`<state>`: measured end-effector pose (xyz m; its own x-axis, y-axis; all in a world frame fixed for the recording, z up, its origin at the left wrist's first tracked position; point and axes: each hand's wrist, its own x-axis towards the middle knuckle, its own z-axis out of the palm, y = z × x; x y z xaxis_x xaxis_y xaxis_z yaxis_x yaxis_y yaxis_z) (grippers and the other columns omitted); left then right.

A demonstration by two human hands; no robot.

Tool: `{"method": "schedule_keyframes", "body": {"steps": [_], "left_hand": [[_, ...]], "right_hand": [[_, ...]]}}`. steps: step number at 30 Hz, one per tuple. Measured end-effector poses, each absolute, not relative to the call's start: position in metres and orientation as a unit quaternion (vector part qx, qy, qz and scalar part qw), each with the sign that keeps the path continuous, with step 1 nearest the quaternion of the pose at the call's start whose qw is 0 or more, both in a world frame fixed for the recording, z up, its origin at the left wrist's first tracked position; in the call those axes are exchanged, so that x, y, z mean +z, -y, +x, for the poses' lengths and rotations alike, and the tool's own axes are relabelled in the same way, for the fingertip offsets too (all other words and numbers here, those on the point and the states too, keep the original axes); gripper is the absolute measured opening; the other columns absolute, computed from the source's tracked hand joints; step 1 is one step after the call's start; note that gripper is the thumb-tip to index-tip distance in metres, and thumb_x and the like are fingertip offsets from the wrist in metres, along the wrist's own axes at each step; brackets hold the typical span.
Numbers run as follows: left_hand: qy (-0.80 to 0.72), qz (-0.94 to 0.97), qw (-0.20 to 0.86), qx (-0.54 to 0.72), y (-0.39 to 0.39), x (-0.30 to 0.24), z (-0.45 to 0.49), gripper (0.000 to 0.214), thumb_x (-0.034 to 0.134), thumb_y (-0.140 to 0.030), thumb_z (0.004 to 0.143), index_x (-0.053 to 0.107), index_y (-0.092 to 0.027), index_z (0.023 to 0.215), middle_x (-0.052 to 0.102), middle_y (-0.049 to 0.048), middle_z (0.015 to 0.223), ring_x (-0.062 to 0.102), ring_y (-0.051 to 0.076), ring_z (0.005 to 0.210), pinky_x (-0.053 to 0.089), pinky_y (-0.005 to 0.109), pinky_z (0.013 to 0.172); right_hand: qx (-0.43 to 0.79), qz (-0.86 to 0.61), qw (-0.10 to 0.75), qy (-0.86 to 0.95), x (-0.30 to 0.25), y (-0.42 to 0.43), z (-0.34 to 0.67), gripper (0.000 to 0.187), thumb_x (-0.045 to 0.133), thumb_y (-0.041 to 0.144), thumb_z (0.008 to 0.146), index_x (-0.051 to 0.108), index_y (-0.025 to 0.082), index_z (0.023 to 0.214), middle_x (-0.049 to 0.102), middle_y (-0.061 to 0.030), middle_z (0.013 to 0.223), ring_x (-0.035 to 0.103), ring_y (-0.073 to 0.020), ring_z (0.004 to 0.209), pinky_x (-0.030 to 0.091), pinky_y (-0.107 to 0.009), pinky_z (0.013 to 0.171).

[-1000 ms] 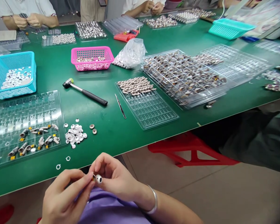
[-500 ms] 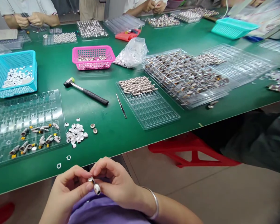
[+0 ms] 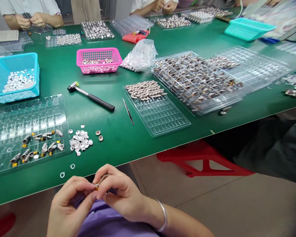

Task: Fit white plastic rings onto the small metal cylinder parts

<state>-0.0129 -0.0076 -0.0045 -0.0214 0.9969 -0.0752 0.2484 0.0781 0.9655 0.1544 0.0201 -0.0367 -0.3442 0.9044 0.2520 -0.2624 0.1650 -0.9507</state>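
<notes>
Above my lap, at the table's near edge, my two hands meet fingertip to fingertip. My left hand pinches one end of a small earbud part between thumb and forefinger. The fingers of my right hand close on its other side and hide most of it; a bit of orange and white shows between the fingertips. On the table by my left hand lie two thin white rings and a heap of small white round caps. A clear tray holds several grey earbud pieces with orange tabs.
A rubber mallet, tweezers and a tray of beige stems lie mid-table. Behind are a blue basket, a pink basket and stacked trays of parts. A red stool stands right. Co-workers' hands work opposite.
My right fingers have curled forward over the earbud part, covering the white rounded end that showed before. My left hand has shifted slightly right, still pinching.
</notes>
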Motion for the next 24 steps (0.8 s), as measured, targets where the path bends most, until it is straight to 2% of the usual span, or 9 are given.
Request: {"method": "schedule_keyframes", "body": {"steps": [2, 5, 13, 19, 22, 24], "left_hand": [[-0.554, 0.584, 0.435, 0.403, 0.005, -0.008, -0.017, 0.007, 0.074, -0.023, 0.079, 0.075, -0.026, 0.085, 0.068, 0.0003, 0.078, 0.065, 0.013, 0.068, 0.054, 0.018, 0.060], [-0.533, 0.640, 0.395, 0.388, 0.003, -0.009, -0.020, 0.017, 0.071, -0.018, 0.081, 0.074, -0.030, 0.093, 0.068, -0.0016, 0.080, 0.066, 0.012, 0.071, 0.054, 0.016, 0.062], [-0.542, 0.696, 0.293, 0.369, -0.001, 0.000, -0.016, 0.013, 0.073, -0.019, 0.079, 0.070, -0.027, 0.089, 0.069, -0.0040, 0.081, 0.067, 0.009, 0.070, 0.053, 0.012, 0.064], [-0.549, 0.651, 0.377, 0.365, 0.001, -0.007, -0.020, 0.009, 0.070, -0.020, 0.083, 0.071, -0.027, 0.089, 0.069, -0.0017, 0.082, 0.067, 0.011, 0.073, 0.054, 0.016, 0.066], [-0.567, 0.575, 0.452, 0.380, 0.000, -0.009, -0.018, 0.002, 0.071, -0.025, 0.081, 0.072, -0.023, 0.080, 0.067, 0.0000, 0.078, 0.064, 0.013, 0.070, 0.053, 0.017, 0.062], [-0.580, 0.500, 0.516, 0.384, -0.001, -0.010, -0.016, 0.010, 0.074, -0.030, 0.079, 0.070, -0.021, 0.076, 0.064, 0.0005, 0.074, 0.062, 0.013, 0.068, 0.052, 0.018, 0.059]], "right_hand": [[0.596, -0.278, 0.494, 0.569, -0.037, -0.019, 0.154, 0.017, 0.062, 0.010, 0.085, 0.060, 0.019, 0.071, 0.059, -0.0048, 0.094, 0.061, -0.0129, 0.085, 0.053, -0.025, 0.077], [0.624, -0.283, 0.488, 0.541, -0.040, -0.018, 0.154, 0.016, 0.062, 0.010, 0.084, 0.054, 0.019, 0.074, 0.059, -0.0048, 0.095, 0.060, -0.0120, 0.082, 0.052, -0.023, 0.073], [0.646, -0.290, 0.495, 0.503, -0.043, -0.016, 0.152, 0.014, 0.062, 0.008, 0.084, 0.055, 0.019, 0.084, 0.057, -0.0045, 0.097, 0.059, -0.0117, 0.084, 0.052, -0.023, 0.074], [0.633, -0.290, 0.503, 0.512, -0.043, -0.015, 0.152, 0.014, 0.061, 0.009, 0.086, 0.056, 0.020, 0.092, 0.057, -0.0046, 0.099, 0.061, -0.0116, 0.085, 0.054, -0.024, 0.076], [0.614, -0.299, 0.502, 0.530, -0.043, -0.013, 0.152, 0.014, 0.061, 0.009, 0.086, 0.056, 0.020, 0.093, 0.058, -0.0052, 0.100, 0.061, -0.0126, 0.088, 0.055, -0.025, 0.078], [0.596, -0.304, 0.503, 0.547, -0.042, -0.013, 0.152, 0.014, 0.060, 0.009, 0.086, 0.057, 0.020, 0.093, 0.059, -0.0055, 0.099, 0.062, -0.0134, 0.089, 0.056, -0.025, 0.078]]}}
